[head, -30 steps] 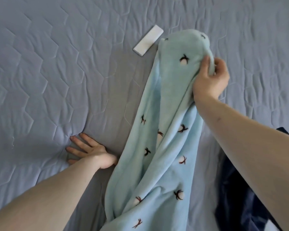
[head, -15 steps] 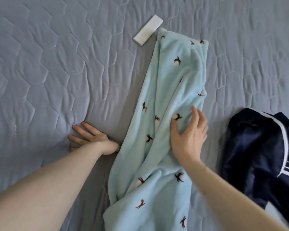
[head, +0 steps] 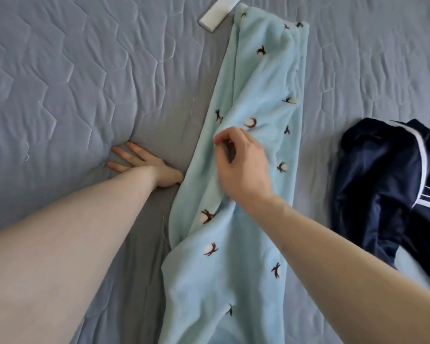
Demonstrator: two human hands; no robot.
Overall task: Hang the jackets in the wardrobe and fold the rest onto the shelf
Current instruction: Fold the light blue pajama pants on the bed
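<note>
A light blue fleece garment (head: pixel 256 150) with small dark and white cotton-flower marks lies in a long strip on a grey-blue quilted bedspread (head: pixel 72 78). It runs from the upper middle of the frame, where its far end sits flat and squared off, down to the bottom edge, widening toward the lower middle. The fabric is folded lengthwise, with soft ridges along its length and a bunched twist just below the centre.

The right hand (head: pixel 243 165) hovers over the middle of the garment, near the centre of the frame. Its thumb and fingers are curled inward toward each other at the left edge of the fabric; whether they actually pinch the fleece or are merely drawn together above it cannot be told, as the hand is slightly blurred. The right forearm crosses the lower right of the frame diagonally, over the garment's right edge.

The left hand (head: pixel 144 165) lies flat on the bedspread at centre left, fingers straight and spread, pressing into the quilt so that it dimples around the fingertips. Its thumb side sits just beside the garment's left edge. It holds nothing. The left forearm fills the lower left of the frame.

A dark navy jacket (head: pixel 382 184) with white stripes lies crumpled at the right edge of the frame, apart from the blue garment.

A small white rectangular object (head: pixel 219 13) lies on the bedspread at the top, just left of the garment's far end.
</note>
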